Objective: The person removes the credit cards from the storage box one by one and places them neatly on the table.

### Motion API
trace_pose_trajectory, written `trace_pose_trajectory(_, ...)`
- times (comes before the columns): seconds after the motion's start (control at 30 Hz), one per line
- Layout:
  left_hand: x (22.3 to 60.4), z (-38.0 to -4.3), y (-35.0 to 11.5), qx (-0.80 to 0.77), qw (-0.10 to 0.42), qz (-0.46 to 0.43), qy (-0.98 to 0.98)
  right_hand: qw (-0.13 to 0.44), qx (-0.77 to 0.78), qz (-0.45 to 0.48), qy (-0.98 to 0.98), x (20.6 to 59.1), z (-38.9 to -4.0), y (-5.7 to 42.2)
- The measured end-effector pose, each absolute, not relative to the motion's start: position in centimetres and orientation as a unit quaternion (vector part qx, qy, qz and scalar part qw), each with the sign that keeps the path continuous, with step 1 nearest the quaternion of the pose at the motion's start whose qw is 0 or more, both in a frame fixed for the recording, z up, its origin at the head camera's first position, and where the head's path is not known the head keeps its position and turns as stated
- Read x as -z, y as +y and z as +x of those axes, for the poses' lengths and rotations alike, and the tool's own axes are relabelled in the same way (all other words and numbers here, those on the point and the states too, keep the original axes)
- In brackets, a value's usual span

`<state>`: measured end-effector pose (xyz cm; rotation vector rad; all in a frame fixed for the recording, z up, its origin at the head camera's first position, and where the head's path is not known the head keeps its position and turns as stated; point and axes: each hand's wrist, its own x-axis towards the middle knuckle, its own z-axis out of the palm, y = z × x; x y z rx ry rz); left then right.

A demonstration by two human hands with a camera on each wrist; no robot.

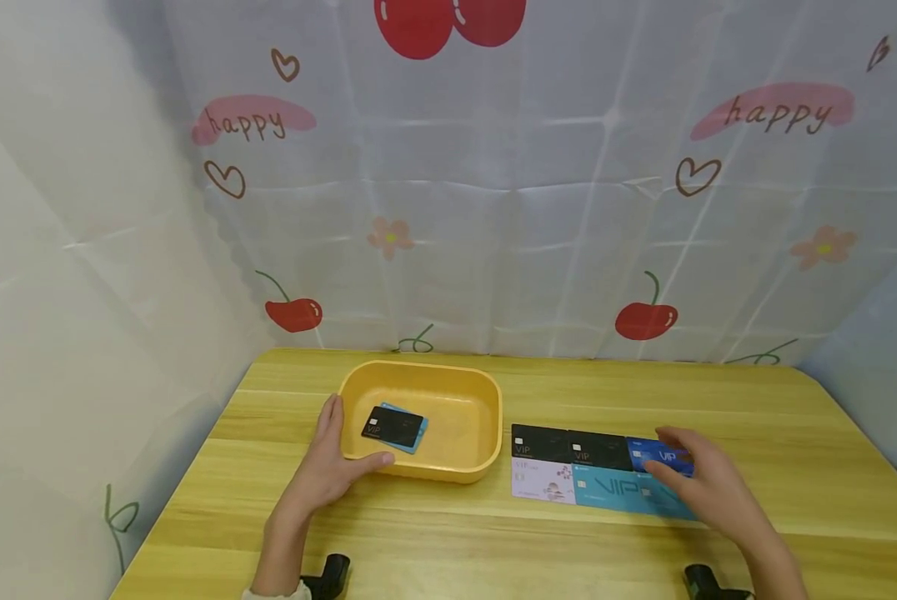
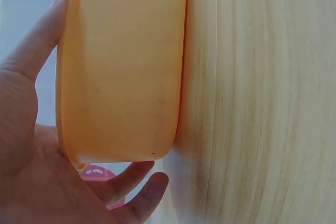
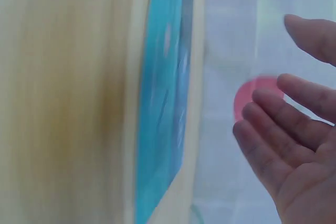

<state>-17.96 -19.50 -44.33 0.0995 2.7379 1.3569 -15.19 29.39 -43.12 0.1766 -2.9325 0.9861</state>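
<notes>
My left hand rests at the near left corner of a yellow plastic tub. Its thumb lies along the near rim and its straight fingers touch the left side. Inside the tub, a black VIP card overlaps a light blue card. Right of the tub, cards lie edge to edge in two rows: black cards and a dark blue card behind, a pale pink card and teal cards in front. Over their right end hovers my right hand, fingers apart and holding nothing.
The wood-grain table has rounded far corners. A white curtain printed with cherries, hearts and flowers hangs behind it and along the left. Black wrist mounts show at the bottom edge.
</notes>
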Motion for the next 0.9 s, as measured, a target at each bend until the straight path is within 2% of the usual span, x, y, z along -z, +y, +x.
trace_pose_trajectory(0.27, 44.3, -17.9, -19.6, -0.443, 0.039, 0.03, 0.895, 0.086, -0.361, 0.122, -0.92, 42.6, -15.1, 24.2)
trace_pose_trajectory(0.53, 44.4, -17.9, -19.8, -0.445, 0.044, 0.026, 0.894, 0.073, -0.407, 0.15, -0.898, 42.2, -15.2, 19.5)
trace_pose_trajectory(0.9, 44.3, -17.9, -19.6, -0.444, 0.047, 0.027, 0.895, 0.09, -0.457, 0.178, -0.867, 41.8, -15.0, 15.3)
